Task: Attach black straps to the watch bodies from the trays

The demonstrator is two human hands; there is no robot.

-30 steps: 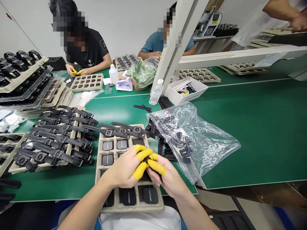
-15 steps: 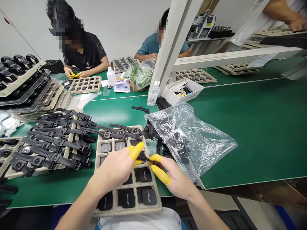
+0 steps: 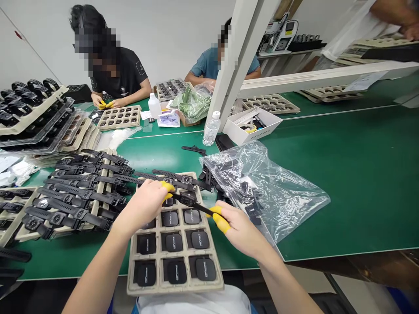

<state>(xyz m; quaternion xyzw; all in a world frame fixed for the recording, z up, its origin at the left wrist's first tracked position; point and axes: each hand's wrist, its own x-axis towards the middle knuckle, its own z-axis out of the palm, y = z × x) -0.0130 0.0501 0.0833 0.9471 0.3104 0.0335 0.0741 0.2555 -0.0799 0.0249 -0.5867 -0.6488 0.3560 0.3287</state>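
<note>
A black smartwatch [image 3: 187, 199] with its strap stretched out hangs over the beige compartment tray [image 3: 193, 288]. My left hand [image 3: 147, 204], with yellow finger covers, pinches one strap end. The other end is between the covered fingertips of my right hand [image 3: 237, 224]. Below lie square black watch bodies with white lettering, such as the one at the near right corner [image 3: 205, 268], each in its own compartment. Along the tray's far side rest strapped watches [image 3: 168, 181], partly behind my left hand.
Left of the tray, many strapped watches [image 3: 77, 213] cover another tray. A clear plastic bag [image 3: 291, 196] with black straps lies at right. Beyond stand a bottle [image 3: 211, 129], a white box [image 3: 245, 135] and a white post [image 3: 229, 74]. A co-worker [image 3: 119, 74] sits opposite.
My hands have moved apart, left hand up and left, right hand slightly right. The watch is now stretched out between them, uncovering more of the tray. The camera view has shifted slightly.
</note>
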